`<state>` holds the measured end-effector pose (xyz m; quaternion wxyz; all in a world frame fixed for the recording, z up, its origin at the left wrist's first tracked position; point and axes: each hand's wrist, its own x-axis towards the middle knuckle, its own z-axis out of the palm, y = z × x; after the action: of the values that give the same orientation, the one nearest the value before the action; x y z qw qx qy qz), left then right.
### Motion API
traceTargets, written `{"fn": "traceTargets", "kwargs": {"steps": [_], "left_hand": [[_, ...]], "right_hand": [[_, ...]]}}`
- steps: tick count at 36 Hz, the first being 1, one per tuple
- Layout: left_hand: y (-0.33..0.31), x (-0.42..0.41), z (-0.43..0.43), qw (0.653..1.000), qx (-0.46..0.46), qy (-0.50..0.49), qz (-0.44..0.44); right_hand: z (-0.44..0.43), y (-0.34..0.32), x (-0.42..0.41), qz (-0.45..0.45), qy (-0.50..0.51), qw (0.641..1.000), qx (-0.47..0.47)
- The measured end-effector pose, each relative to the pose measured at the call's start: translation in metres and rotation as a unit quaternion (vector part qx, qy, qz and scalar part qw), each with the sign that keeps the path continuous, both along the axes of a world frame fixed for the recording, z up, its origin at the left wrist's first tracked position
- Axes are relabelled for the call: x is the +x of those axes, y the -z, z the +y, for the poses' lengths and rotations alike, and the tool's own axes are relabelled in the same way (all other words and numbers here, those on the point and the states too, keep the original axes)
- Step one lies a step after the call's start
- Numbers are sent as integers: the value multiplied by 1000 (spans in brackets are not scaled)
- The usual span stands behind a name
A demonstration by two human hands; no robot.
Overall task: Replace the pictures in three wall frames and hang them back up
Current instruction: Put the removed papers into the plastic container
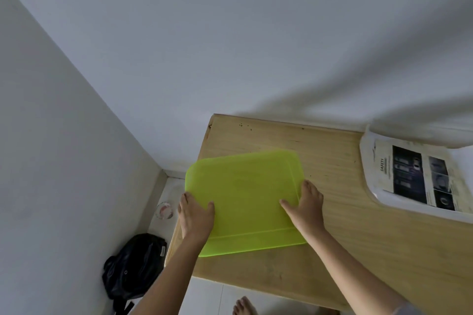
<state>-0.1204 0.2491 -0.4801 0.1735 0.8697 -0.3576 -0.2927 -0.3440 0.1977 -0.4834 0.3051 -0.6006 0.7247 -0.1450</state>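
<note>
Both hands grasp 1 translucent lime-green frame [245, 199] with rounded corners and a shallow raised rim, held flat over the near left part of the wooden table [332, 250]. The left hand [195, 217] clasps its left side, thumb lying on the top surface; the fingers reach along the edge, and how far they curl beneath is hidden. The right hand [307, 204] takes the right side the same way, thumb on top and fingers wrapped at the rim, their tips out of sight. The frame's left part overhangs the table's left edge, and its far edge is smeared by blur; whether its underside rests on the wood or hangs just above it cannot be told, nor whether any picture sits inside, since only table grain shows dimly through the plastic. At the far right of the table, against the wall [230, 33], lies a white frame [371, 186] cut off by the picture's right border. It holds a printed sheet [414, 176] with dark photo blocks and the word SAFETY; the smaller print is unreadable. On the floor [204, 296] left of the table a black bag [133, 266] slumps against the side wall, its lower strap hidden behind the left forearm. Beyond it, near the corner, sits a small round clear object [165, 210] too blurred to identify. The toes of 1 bare foot [244, 307] show at the bottom edge; the rest is cropped
</note>
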Motion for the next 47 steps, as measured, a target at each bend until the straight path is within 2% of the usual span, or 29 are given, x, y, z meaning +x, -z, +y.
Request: {"fn": "traceTargets", "kwargs": {"steps": [6, 12, 21, 28, 39, 42, 47], "left_hand": [[-35, -21, -35, 1000, -30, 4, -9], [-63, -103, -73, 995, -81, 54, -11], [-70, -283, -101, 983, -97, 156, 7], [-60, -375, -124, 977, -85, 192, 17], [-34, -394, -150, 978, -95, 184, -12], [-28, -390, -149, 975, -110, 190, 33], [-24, -383, -149, 976, -111, 163, 88]], "right_hand": [[-22, -36, -29, -20, 16, 998, -62], [-43, -71, -118, -18, 61, 993, -103], [-47, -81, -303, 5, 149, 985, -86], [-69, -68, -405, 2, 146, 988, -58], [-99, -36, -446, -38, 106, 992, -64], [-97, -27, -449, -50, 109, 990, -79], [-89, -17, -453, -118, 103, 987, -43]]}}
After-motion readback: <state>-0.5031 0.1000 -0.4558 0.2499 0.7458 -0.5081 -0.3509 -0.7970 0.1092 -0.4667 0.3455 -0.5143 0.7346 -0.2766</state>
